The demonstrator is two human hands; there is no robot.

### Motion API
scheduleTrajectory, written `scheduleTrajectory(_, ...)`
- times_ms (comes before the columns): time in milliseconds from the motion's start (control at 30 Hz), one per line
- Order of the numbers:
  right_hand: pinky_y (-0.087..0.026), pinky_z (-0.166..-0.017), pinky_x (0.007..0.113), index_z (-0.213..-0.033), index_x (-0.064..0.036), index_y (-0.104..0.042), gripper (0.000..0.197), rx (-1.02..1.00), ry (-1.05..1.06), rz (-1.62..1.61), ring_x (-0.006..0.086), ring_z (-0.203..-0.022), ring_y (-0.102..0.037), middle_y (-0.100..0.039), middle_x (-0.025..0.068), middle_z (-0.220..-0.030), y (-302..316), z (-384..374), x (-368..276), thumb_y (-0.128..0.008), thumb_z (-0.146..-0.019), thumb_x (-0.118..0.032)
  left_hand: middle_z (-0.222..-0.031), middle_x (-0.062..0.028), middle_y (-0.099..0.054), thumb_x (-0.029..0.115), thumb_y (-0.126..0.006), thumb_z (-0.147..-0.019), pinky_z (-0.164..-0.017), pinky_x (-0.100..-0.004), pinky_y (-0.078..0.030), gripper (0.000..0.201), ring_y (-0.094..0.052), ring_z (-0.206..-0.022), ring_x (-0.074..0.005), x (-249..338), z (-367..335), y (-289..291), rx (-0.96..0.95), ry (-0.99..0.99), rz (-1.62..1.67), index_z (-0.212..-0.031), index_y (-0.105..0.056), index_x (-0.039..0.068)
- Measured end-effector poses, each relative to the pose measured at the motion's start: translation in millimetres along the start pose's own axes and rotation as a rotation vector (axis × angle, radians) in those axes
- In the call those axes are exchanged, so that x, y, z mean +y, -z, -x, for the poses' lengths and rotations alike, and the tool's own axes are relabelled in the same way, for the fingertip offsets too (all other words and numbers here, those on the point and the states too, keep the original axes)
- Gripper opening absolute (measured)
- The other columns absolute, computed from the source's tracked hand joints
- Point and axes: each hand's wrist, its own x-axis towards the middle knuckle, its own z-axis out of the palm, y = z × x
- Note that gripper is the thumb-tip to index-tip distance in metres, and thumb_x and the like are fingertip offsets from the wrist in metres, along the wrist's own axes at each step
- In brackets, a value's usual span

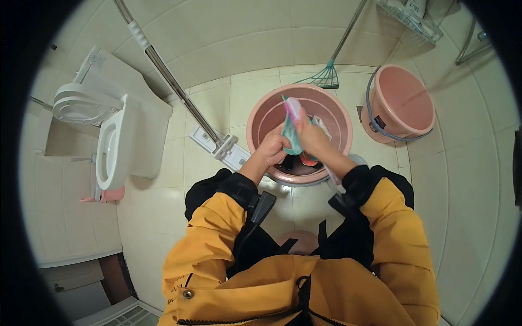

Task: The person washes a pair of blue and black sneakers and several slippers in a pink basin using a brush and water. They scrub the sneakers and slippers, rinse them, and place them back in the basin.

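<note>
Landmark: pink basin (253,119).

Pale tiled floor (152,217): extends all around basin. Yellow jacket (198,239), black at the cuffs: fills near side of basin, with both sleeves directed toward it. White toilet (130,133): stands well left of basin; has lid raised. Flat mop (181,92), long silver handle: rests with white head just left of basin; leans away toward upper left. Basin itself: contains dark, white and orange-red pieces, partly hidden beneath hands; cannot identify. Pink bucket (402,103), grey-blue handle: stands right of basin, apart from it. Wire rack (410,22): hangs on wall, far beyond basin to the right. Green fan-shaped tool (328,75): stands just beyond far rim of basin, handle sloping up to the right.

Left hand (272,148): sits above near-left part of basin; pinches edge of cloth between thumb and fingers. Right hand (311,136): sits above middle of basin; closes around pink-and-white item, against cloth. Turquoise cloth (292,140): hangs bunched between both hands, over basin. Pink-and-white item (292,106): projects from right hand toward far side of basin; cannot tell kind.
</note>
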Motion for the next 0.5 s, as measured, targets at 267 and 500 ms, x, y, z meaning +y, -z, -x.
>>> scheduleTrajectory(267, -0.044, -0.063, 0.050, -0.129, -0.0038, -0.025, 0.050, -0.144, 0.043, 0.033, 0.0420, -0.068, -0.057, -0.057, 0.0269, -0.072, 0.9, 2.4, 5.0, -0.030, -0.089, -0.033, -0.097, -0.0102, -0.052, -0.015, -0.039, -0.052, -0.084, -0.0315, -0.042, 0.061, -0.052, -0.094, -0.0237, 2.6, -2.8, -7.6, -0.055, 0.036, 0.000, -0.110, -0.045, 0.000)
scheduleTrajectory(500, -0.044, -0.063, 0.049, -0.130, -0.0050, -0.024, 0.051, -0.029, 0.079, 0.040, 0.0413, -0.068, -0.057, -0.057, 0.0272, -0.073, 5.3, 1.5, -0.5, -0.030, -0.089, -0.034, -0.098, -0.0102, -0.052, -0.014, -0.039, -0.053, -0.085, -0.0332, -0.042, 0.059, -0.052, -0.093, -0.0244, 6.8, 0.8, -11.6, -0.123, 0.041, 0.015, -0.110, -0.045, -0.001)
